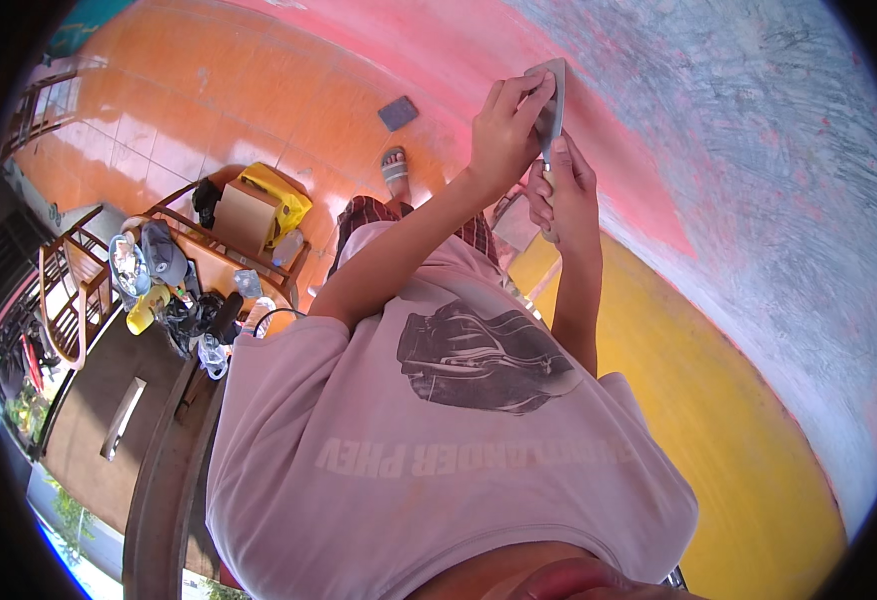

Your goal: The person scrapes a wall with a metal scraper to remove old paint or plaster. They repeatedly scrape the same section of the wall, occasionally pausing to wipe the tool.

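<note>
A putty knife (557, 105) with a broad metal blade and a pale handle is at the top centre, close to the pink part of a painted wall (633, 165). My right hand (567, 191) is wrapped around its handle. At the blade, the fingers of my left hand (510, 124) are bent and hold its upper part from the left side. Whether the blade touches the wall cannot be told. The wall beside it has a grey-blue, streaked surface above and a yellow area (708, 390) lower down.
A dark flat rectangular block (398, 113) lies on the orange tiled floor (258, 90) near my sandalled foot (394, 166). At the left, a wooden bench holds a cardboard box (245, 216), a yellow bag (281, 196), a cap (164, 251) and several other things. A wooden chair (82, 300) stands beyond.
</note>
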The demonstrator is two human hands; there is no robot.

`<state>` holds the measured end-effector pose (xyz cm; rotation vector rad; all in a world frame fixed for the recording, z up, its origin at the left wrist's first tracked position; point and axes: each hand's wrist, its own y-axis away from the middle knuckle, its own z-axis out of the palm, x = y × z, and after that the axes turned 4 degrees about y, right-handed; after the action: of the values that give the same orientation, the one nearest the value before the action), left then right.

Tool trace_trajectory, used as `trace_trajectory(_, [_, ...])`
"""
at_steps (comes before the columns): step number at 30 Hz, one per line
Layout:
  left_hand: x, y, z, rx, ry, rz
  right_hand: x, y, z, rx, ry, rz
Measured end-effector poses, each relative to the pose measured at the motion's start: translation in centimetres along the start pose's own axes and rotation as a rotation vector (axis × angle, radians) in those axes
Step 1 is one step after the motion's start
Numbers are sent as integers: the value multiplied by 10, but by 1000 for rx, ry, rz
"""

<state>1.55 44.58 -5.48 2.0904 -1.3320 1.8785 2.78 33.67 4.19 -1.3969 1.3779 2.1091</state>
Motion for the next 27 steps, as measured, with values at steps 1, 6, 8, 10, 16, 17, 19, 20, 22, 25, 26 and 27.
trace_trajectory(1, [1, 2, 0, -15, 14, 37, 0, 1, 1, 77, 9, 54])
trace_trajectory(6, [-15, -12, -7, 46, 0, 22, -15, -21, 21, 34, 90, 22])
trace_trajectory(8, [-37, -31, -15, 127, -34, 39, -18, -44, 40, -64, 116, -72])
trace_trajectory(10, [-50, -37, -25, 144, -71, 68, -15, -53, 49, -89, 115, -61])
trace_trajectory(16, [-39, -16, -20, -5, -31, 101, 11, -31, 31, -15, -4, 9])
trace_trajectory(17, [-32, -10, -16, -13, 0, 94, 13, -23, 25, 12, 2, 18])
trace_trajectory(19, [-19, -4, -8, -51, 54, 91, 14, -8, 14, 37, -18, -18])
trace_trajectory(20, [-14, -1, -6, -75, 73, 67, 13, 0, 9, 67, 11, -31])
trace_trajectory(22, [-6, -1, -2, -88, 91, 80, 7, 8, 3, 102, 40, 6])
trace_trajectory(25, [-7, -7, -5, -95, 101, 92, 2, 5, 6, 89, 20, 17])
trace_trajectory(26, [-11, -10, -8, -93, 92, 96, 2, 1, 9, 128, 15, 82])
trace_trajectory(27, [-14, -13, -11, -79, 94, 132, 2, -5, 12, 54, 23, 5])
